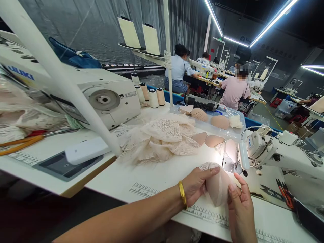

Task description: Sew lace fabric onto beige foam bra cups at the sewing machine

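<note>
A beige bra cup (pixel 218 190) with a seam down its middle and white lace along its upper left edge is held up before the sewing machine (pixel 275 152). My left hand (pixel 196 185), with a gold bangle at the wrist, grips the cup's left side, thumb on top. On the right edge, my right hand (pixel 241 204) pinches the cup between thumb and fingers, its index finger raised near the lit needle area. Another pale cup (pixel 231 151) lies just behind the presser foot, and more beige cups (pixel 214 141) rest to its left.
Cream lace fabric (pixel 162 138) is heaped behind my left hand. A clear plastic tray (pixel 227 130) holds cup pads. Thread snips (pixel 272 193) and orange-handled scissors (pixel 286 194) lie at right. Thread cones (pixel 153 98) and a second machine (pixel 101 98) stand left. Several people sit at machines beyond.
</note>
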`<state>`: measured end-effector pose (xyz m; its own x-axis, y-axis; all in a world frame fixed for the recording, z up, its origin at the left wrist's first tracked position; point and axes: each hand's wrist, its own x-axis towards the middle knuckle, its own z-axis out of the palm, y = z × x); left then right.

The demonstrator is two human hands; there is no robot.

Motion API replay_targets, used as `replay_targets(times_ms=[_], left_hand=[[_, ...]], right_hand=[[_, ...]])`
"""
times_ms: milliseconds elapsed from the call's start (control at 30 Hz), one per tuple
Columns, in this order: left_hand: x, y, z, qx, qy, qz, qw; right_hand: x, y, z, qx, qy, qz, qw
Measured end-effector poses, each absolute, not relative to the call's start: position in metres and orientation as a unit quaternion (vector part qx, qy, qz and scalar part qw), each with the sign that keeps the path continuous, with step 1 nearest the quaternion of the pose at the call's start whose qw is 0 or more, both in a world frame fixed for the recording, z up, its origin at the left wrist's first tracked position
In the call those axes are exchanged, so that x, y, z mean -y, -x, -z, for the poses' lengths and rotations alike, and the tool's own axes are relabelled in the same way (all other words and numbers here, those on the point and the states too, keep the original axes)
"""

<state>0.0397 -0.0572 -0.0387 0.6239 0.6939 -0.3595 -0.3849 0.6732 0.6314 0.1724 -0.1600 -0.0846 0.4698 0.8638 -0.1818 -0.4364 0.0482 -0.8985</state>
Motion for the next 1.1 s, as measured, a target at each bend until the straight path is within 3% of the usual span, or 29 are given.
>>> replay_targets(times_ms=[333, 467, 567, 667, 733, 900, 1100], left_hand=[[0.044, -0.042, 0.024, -0.317, -0.278, -0.277, 0.863], [0.035, -0.037, 0.002, -0.164, -0.482, -0.172, 0.843], [0.025, -0.044, 0.0, 0.019, -0.742, -0.078, 0.666], [0.011, -0.064, 0.014, 0.103, -0.891, -0.092, 0.433], [0.003, -0.078, 0.026, 0.109, -0.926, -0.089, 0.35], [-0.009, -0.09, 0.037, 0.095, -0.956, -0.095, 0.262], [-0.01, -0.086, 0.039, 0.098, -0.959, -0.114, 0.241]], right_hand=[[0.172, -0.176, 0.082, 0.33, 0.519, -0.495, 0.613], [0.17, -0.212, 0.077, 0.473, 0.586, -0.349, 0.558], [0.153, -0.251, 0.07, 0.71, 0.561, -0.132, 0.406], [0.132, -0.277, 0.067, 0.792, 0.534, -0.015, 0.295], [0.123, -0.285, 0.067, 0.807, 0.538, 0.066, 0.235], [0.126, -0.288, 0.069, 0.816, 0.525, 0.098, 0.221], [0.128, -0.291, 0.074, 0.798, 0.559, 0.102, 0.2]])
